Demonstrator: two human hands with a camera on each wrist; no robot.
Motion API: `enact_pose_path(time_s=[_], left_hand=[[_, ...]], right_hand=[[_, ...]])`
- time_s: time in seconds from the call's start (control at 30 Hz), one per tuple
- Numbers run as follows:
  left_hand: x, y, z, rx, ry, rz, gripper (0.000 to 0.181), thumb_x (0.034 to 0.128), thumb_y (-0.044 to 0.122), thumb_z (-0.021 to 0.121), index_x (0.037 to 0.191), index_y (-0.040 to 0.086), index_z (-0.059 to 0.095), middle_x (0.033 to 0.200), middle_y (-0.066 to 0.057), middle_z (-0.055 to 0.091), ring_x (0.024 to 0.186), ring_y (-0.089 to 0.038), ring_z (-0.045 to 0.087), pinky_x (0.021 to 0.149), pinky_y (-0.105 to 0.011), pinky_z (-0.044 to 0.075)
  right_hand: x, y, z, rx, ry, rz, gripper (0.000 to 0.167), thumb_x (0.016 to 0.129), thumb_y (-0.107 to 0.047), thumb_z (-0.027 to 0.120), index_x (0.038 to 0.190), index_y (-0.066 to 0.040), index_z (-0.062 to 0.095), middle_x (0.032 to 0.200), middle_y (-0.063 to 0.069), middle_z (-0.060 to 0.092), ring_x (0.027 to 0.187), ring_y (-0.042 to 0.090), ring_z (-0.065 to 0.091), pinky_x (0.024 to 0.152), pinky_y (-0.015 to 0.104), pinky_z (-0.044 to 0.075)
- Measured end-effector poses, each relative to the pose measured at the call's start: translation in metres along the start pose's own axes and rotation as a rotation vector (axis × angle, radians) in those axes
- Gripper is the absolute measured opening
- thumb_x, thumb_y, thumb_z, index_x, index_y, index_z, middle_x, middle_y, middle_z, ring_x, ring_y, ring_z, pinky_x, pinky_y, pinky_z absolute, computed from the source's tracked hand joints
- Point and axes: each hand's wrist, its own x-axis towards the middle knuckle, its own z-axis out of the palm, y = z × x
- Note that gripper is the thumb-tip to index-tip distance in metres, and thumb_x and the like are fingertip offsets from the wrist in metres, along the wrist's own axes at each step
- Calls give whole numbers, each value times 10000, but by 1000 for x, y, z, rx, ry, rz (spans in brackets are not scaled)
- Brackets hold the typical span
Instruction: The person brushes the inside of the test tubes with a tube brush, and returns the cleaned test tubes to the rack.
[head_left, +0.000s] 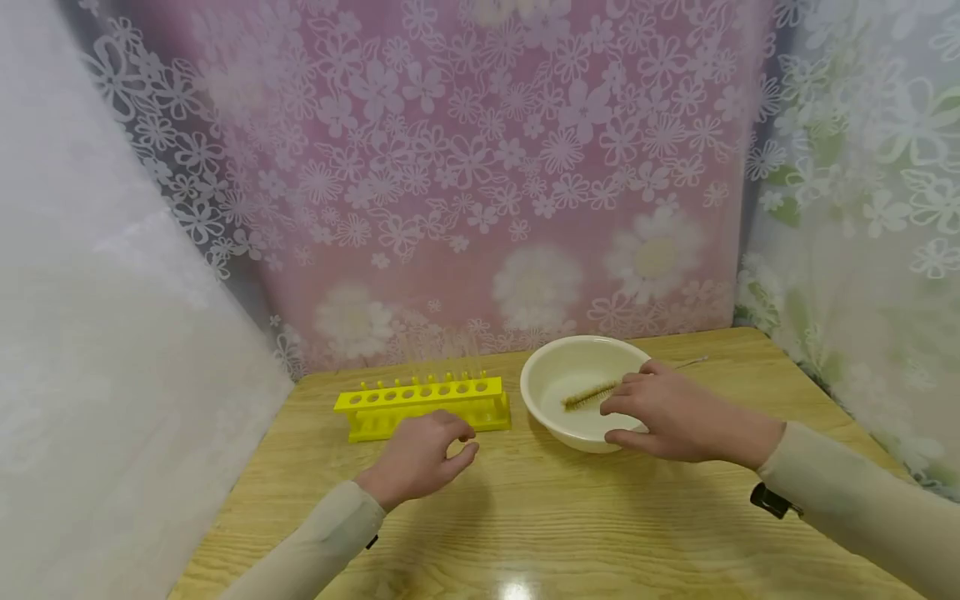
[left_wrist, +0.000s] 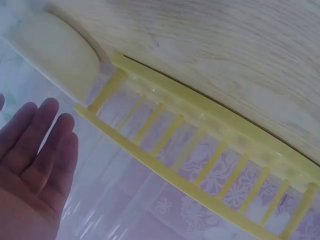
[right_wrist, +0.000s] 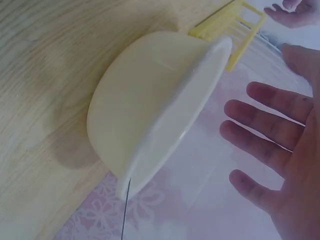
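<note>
A yellow test tube rack (head_left: 417, 392) stands on the left of the table, several clear test tubes (head_left: 450, 354) upright along its back. To its right is a cream bowl (head_left: 542, 414). A bristled test tube brush (head_left: 588, 397) leans in the bowl, its thin wire handle (right_wrist: 126, 210) sticking out past the rim. My left hand (head_left: 422, 454) hovers in front of the rack with relaxed fingers, holding nothing. Over the bowl's right side is my right hand (head_left: 667, 414); its spread fingers (right_wrist: 260, 122) are empty in the right wrist view and stand apart from the bowl.
The wooden table (head_left: 570, 533) carries the rack and bowl, with its front part nearest me. A pink flowered curtain (head_left: 480, 167) hangs behind the back edge, and pale curtains (head_left: 862, 250) flank both sides.
</note>
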Motion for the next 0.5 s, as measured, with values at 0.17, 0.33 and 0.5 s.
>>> enact_pose_path(time_s=[0.17, 0.33, 0.5], left_hand=[[-4, -7, -2, -25, 102, -30, 112, 971, 253, 649, 939, 243, 755, 925, 107, 733, 828, -49, 673, 672, -249, 545], [-7, -13, -6, -20, 165, -86, 94, 962, 242, 661, 957, 234, 755, 943, 86, 738, 814, -53, 679, 661, -248, 544], [-10, -18, -9, -49, 174, -147, 109, 970, 253, 660, 989, 218, 762, 957, 73, 738, 829, -66, 686, 686, -268, 558]], right_hand=[[-6, 6, -4, -8, -8, 29, 176, 951, -399, 688, 1052, -263, 738, 1006, -105, 717, 944, 132, 658, 869, 481, 480], [-11, 11, -9, -27, 19, 39, 126, 929, -355, 723, 1011, -261, 737, 996, -79, 727, 944, 138, 675, 874, 487, 489], [-17, 18, -12, -61, 58, 56, 136, 905, -313, 751, 1015, -234, 743, 1012, -59, 731, 946, 155, 685, 861, 496, 506]])
